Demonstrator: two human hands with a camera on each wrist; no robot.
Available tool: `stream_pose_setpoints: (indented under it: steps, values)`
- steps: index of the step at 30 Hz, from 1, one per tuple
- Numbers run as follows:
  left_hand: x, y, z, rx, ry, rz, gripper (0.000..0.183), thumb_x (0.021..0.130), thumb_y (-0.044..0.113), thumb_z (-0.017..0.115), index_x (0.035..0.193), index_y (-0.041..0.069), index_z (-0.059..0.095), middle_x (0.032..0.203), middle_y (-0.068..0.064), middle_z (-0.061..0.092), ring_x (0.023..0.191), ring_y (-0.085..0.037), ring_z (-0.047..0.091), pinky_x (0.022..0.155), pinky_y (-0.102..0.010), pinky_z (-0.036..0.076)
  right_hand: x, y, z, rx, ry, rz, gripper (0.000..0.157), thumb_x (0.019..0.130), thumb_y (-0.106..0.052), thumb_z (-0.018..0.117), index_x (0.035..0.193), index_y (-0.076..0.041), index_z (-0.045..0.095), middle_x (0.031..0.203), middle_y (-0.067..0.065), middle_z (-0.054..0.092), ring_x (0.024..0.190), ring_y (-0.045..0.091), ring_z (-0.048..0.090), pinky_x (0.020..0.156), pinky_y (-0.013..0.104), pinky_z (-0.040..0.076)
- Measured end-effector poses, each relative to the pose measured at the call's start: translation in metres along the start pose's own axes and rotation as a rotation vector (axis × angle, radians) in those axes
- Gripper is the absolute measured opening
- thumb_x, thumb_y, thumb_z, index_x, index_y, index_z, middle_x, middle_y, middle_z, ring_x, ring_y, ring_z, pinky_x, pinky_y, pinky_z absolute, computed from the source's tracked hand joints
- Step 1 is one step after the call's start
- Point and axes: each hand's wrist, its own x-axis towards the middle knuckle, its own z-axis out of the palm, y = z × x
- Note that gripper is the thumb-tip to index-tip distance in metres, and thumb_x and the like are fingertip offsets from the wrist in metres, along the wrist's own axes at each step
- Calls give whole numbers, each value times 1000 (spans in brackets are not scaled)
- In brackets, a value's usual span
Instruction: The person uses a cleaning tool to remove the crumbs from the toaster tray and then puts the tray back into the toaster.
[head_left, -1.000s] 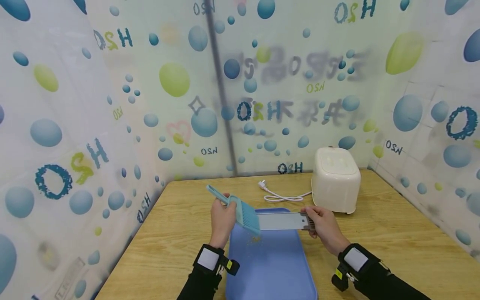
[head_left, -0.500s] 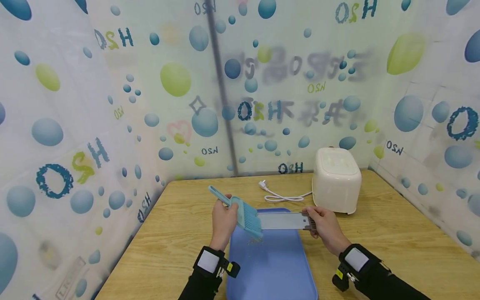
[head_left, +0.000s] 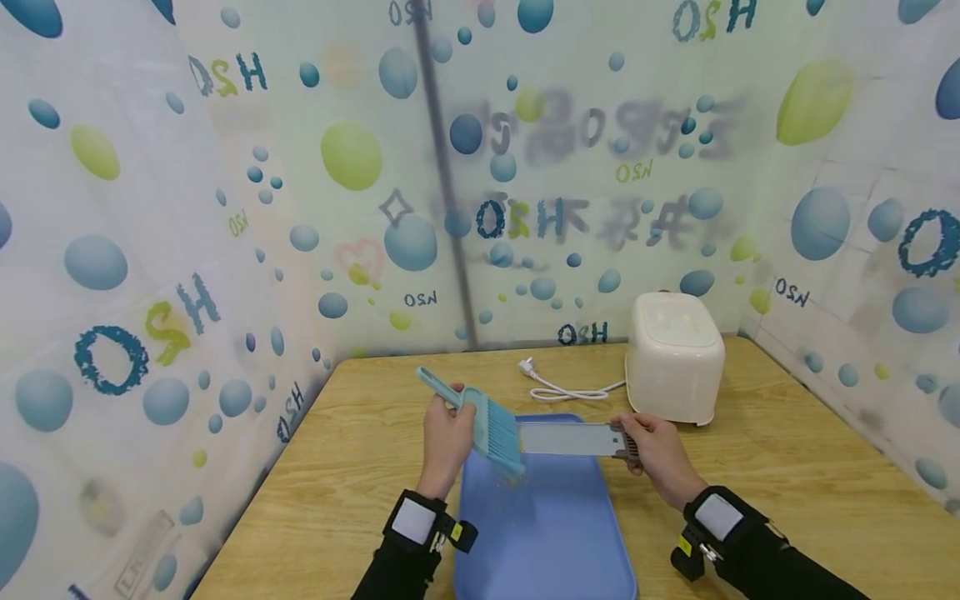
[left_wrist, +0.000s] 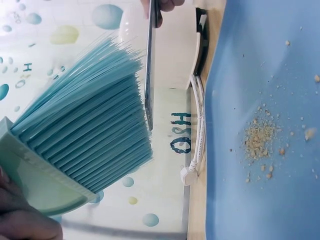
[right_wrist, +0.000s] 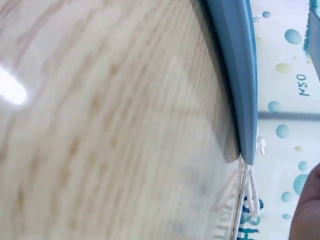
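In the head view, your hands are apart from each other, each with its own hold; your left hand (head_left: 448,437) grips the light-blue brush (head_left: 486,422) where handle meets head, the handle pointing up and away to the left, the bristles slanting down to the right; your right hand (head_left: 660,454) pinches the dark end of a flat grey plate (head_left: 573,439), which reaches level across to the bristles; both things are above the far part of a blue tray (head_left: 547,533), with crumbs (head_left: 513,481) lying below the bristle tips; the tray lies on a wooden table (head_left: 367,450), and behind your right hand stands a cream appliance (head_left: 675,367), its white cord (head_left: 573,393) bundled to its left; a patterned sheet (head_left: 360,233) hangs around the table.

In the left wrist view, your left fingers hold the brush at lower left; the plate's free end is right at the bristles, though you cannot tell whether they touch; the crumbs sit in a loose heap on the tray, with scattered bits around.

In the right wrist view, only part of your right hand shows; its hold is out of sight there; the tray's outer side rises beside bare table.
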Motion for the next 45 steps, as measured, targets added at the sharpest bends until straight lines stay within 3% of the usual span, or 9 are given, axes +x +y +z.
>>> stream_pose_setpoints:
  steps: [5,13,21,28,34,42,45]
  values:
    - [3,3,-1,-7,7,14,38,95,6,54,131,-5,55,80,-11,64,58,-14,54,48,-24,41,0,0,-4,-13,5,0,43,111,-26,43,132,10,54,96,12,61,66,16,54,52,25,44]
    - [8,11,5,-72,-13,66,36,97,3,50,132,-5,54,93,-16,67,57,-13,53,47,-22,41,0,-1,-3,-26,7,11,44,111,-26,42,134,10,53,100,14,60,68,18,54,52,26,45]
    - [8,28,22,-108,-68,46,39,97,5,48,136,1,51,60,-3,53,35,-10,41,34,-22,35,0,-7,4,-4,4,-6,41,111,-22,42,132,11,55,96,11,61,65,16,54,51,25,43]
    - [-1,43,40,-152,-112,32,41,99,5,46,140,4,46,68,-8,62,37,-13,44,36,-23,40,-1,-9,8,31,6,-8,40,111,-22,42,130,11,55,94,9,61,63,14,53,50,24,42]
    - [-4,44,57,-170,-139,7,42,100,10,46,143,9,44,69,-8,66,38,-15,47,39,-26,44,-2,-11,13,49,-4,1,39,111,-20,41,130,11,55,94,11,61,63,15,54,49,24,42]
    - [-10,44,74,-170,-157,-41,43,101,14,49,143,9,44,80,-8,71,40,-15,53,38,-25,44,-2,-16,20,60,-8,3,39,111,-21,42,130,10,56,101,10,62,63,16,52,50,26,43]
    - [-13,45,79,-171,-163,-60,44,101,15,49,144,9,44,79,-8,70,39,-14,52,38,-25,44,-2,-17,21,74,-10,3,39,111,-21,41,130,10,56,95,8,63,62,15,52,49,25,42]
